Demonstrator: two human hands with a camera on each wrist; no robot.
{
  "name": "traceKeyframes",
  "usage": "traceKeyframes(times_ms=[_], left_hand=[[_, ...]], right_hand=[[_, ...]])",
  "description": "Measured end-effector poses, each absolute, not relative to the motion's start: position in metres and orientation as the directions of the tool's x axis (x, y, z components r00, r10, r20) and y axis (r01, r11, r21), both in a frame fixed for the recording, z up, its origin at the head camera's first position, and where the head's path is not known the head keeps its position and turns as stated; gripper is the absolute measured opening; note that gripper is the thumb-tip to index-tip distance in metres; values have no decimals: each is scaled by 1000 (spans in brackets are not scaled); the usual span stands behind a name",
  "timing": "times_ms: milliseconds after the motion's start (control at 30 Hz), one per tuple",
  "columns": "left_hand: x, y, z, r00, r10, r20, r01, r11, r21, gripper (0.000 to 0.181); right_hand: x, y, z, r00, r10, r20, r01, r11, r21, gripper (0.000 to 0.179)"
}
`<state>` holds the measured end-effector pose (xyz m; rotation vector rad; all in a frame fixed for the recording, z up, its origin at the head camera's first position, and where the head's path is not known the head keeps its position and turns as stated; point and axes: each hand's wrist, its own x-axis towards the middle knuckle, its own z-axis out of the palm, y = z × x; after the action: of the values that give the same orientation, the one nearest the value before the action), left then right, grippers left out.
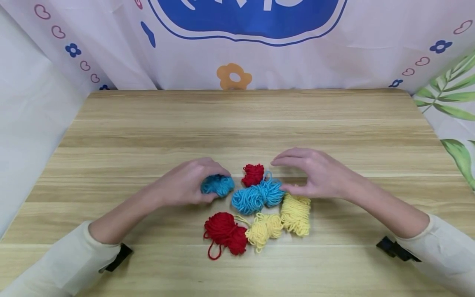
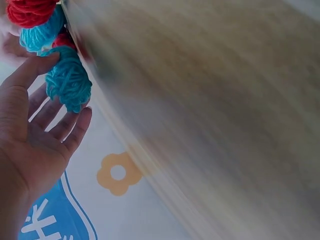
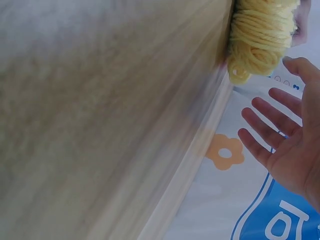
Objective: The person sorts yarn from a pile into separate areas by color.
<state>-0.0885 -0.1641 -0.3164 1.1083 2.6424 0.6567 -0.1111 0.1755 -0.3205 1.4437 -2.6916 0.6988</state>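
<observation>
My left hand (image 1: 193, 181) grips a small blue yarn bundle (image 1: 219, 185) at the left of the group, thumb on one side and fingers on the other. In the left wrist view the same blue yarn bundle (image 2: 69, 82) sits between thumb and fingertips. My right hand (image 1: 315, 171) is spread, its thumb by a larger blue yarn skein (image 1: 256, 197) and just above a yellow yarn skein (image 1: 296, 214). Nothing lies between its fingers in the right wrist view. A small red yarn bundle (image 1: 253, 175) lies behind the larger blue skein.
Nearer the front lie a red yarn skein (image 1: 224, 232) with a loose loop and a second yellow skein (image 1: 264, 229), touching each other. All rest on a wood-grain table (image 1: 148, 123). A printed white cloth (image 1: 185, 62) hangs behind its back edge.
</observation>
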Motion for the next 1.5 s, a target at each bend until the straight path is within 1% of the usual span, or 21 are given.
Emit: traceKeyframes(times_ms=[200,433,800,967,1333,1500], left_hand=[[-91,-169,-316,-726,688,-13,602,644,471,47],[-94,-176,-315,-749,662,-6,580,660,478,47],[-103,-187,-317,-787,616,-12,538,697,474,49],[-107,-194,-318,-814,580,-13,505,720,476,51],[-118,-211,-318,-840,543,29,483,721,497,49],[-122,-220,-320,-863,504,23,443,736,511,49]], right_hand=[[-108,173,-320,-581,-790,193,-781,476,-404,51],[-107,169,-319,-545,-809,220,-804,430,-411,51],[-103,166,-321,-519,-823,230,-823,410,-392,50],[-103,163,-321,-520,-827,214,-822,416,-389,52],[-101,159,-321,-513,-838,184,-817,412,-404,53],[-100,157,-323,-506,-841,189,-823,406,-397,55]])
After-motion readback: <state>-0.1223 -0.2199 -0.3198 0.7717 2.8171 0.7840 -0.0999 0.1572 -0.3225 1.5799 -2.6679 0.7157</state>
